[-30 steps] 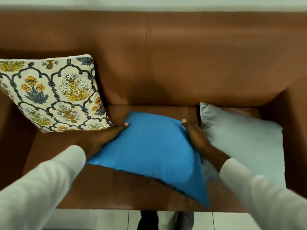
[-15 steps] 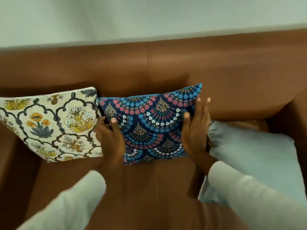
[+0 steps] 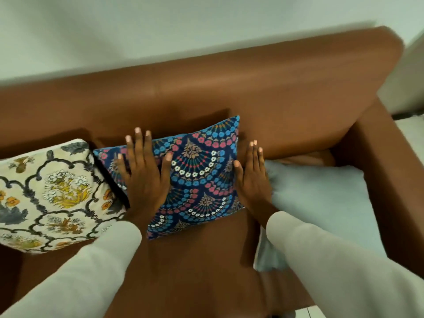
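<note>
A dark blue cushion with a pink, blue and white fan pattern [image 3: 199, 177] leans against the backrest of a brown leather sofa [image 3: 229, 95]. My left hand [image 3: 144, 175] lies flat on the cushion's left front, fingers straight and spread. My right hand [image 3: 251, 177] presses flat against the cushion's right edge, fingers straight and together, thumb on the patterned face. Both arms wear light sleeves.
A cream cushion with yellow and grey flowers [image 3: 46, 193] leans to the left, touching the blue one. A plain pale grey cushion [image 3: 321, 210] lies on the seat at the right, by the sofa's right armrest [image 3: 376, 152]. White wall rises behind.
The cushion went from lying with its plain blue side up to standing with the patterned side out. Since then my left hand has moved from its left edge onto its front.
</note>
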